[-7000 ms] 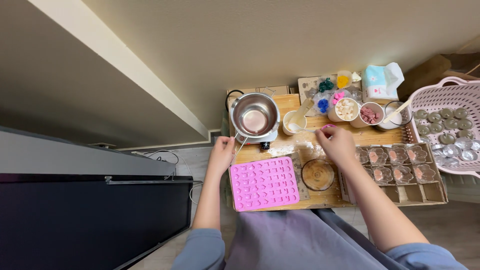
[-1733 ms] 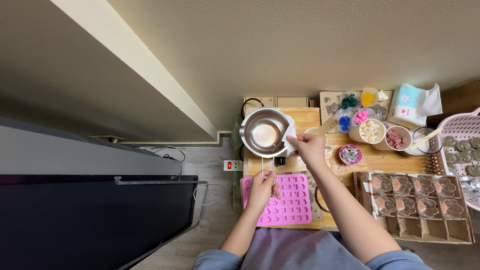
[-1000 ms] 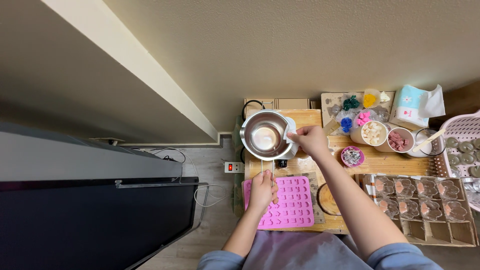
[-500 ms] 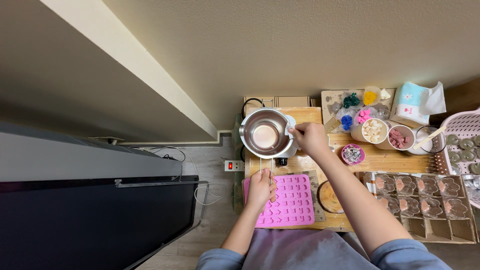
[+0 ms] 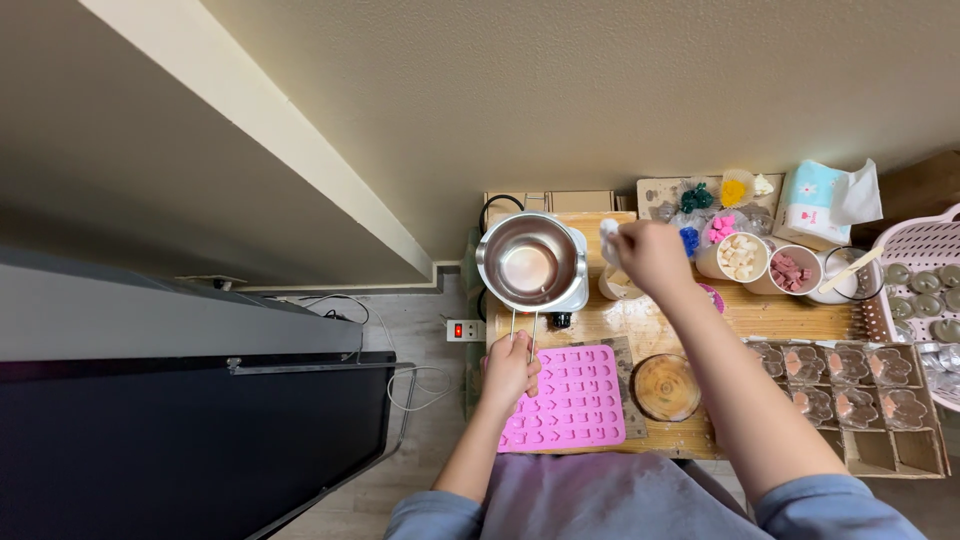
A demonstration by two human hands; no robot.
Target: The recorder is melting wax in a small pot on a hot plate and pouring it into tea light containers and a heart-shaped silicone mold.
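The wire handle of the round stainless-steel melting pot [image 5: 531,262] is gripped by the left hand [image 5: 510,364], just above the pink silicone mould [image 5: 572,398]. A small crumpled white tissue [image 5: 608,232] is pinched in the right hand [image 5: 652,255], just right of the pot rim and above the white cup [image 5: 616,287]

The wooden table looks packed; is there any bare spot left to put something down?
Little. One bare, powder-dusted strip of the wooden table lies between the metal pot, the pink mould and the round glass dish. The back right is crowded with cups and the compartment box. The left hand holds the pot's handle; the right hand holds a white tissue.
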